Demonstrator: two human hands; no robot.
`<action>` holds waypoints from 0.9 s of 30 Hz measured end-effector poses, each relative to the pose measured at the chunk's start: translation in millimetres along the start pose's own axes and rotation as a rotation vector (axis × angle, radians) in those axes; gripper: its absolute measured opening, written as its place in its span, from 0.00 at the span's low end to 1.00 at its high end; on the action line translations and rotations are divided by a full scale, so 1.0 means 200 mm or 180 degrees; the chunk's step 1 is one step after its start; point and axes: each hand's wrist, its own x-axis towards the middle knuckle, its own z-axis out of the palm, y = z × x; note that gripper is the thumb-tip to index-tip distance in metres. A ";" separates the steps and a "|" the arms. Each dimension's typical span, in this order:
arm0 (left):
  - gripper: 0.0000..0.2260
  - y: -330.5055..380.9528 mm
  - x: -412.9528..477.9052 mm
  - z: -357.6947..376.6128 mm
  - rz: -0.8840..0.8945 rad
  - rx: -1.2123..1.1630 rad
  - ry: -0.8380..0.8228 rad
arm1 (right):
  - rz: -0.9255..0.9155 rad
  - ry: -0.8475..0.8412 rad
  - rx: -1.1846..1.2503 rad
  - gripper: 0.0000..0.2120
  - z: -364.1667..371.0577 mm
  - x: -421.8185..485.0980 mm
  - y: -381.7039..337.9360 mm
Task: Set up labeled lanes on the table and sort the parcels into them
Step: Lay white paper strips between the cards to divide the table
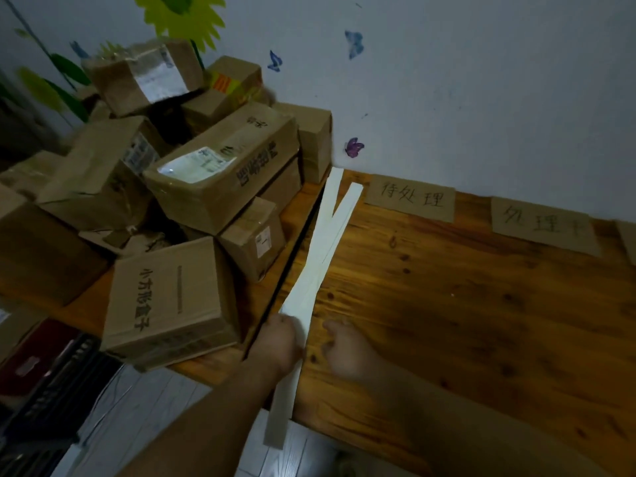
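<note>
Long white paper strips (321,249) lie along the left edge of the wooden table (464,304), fanning apart near the wall and hanging over the front edge. My left hand (277,344) grips the strips near the front. Just to the right, my right hand (346,349) rests on the table, fingers loosely curled and holding nothing. Two cardboard labels with handwritten characters lean against the wall: one (411,198) near the strips, another (543,224) further right. A pile of brown cardboard parcels (192,187) sits on the adjoining table to the left.
A third cardboard piece (629,241) shows at the right frame edge. A dark gap (285,266) separates the two tables. Dark boxes (44,370) stand on the floor at lower left. The wall (481,98) behind carries butterfly and leaf stickers.
</note>
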 end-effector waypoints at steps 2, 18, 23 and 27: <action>0.18 -0.01 0.02 0.00 -0.0007 -0.0127 0.0088 | 0.0188 0.0081 0.0354 0.24 0.03 0.01 -0.03; 0.06 -0.10 0.02 0.01 0.0519 -0.0497 0.0063 | 0.0902 0.0153 0.0623 0.20 0.15 -0.12 -0.22; 0.09 -0.09 0.04 0.03 0.0425 -0.0569 0.0027 | 0.0931 0.0353 0.0999 0.16 0.18 -0.12 -0.18; 0.11 -0.07 0.03 0.03 0.0255 -0.0641 0.0160 | 0.0885 0.0417 0.1096 0.18 0.19 -0.11 -0.17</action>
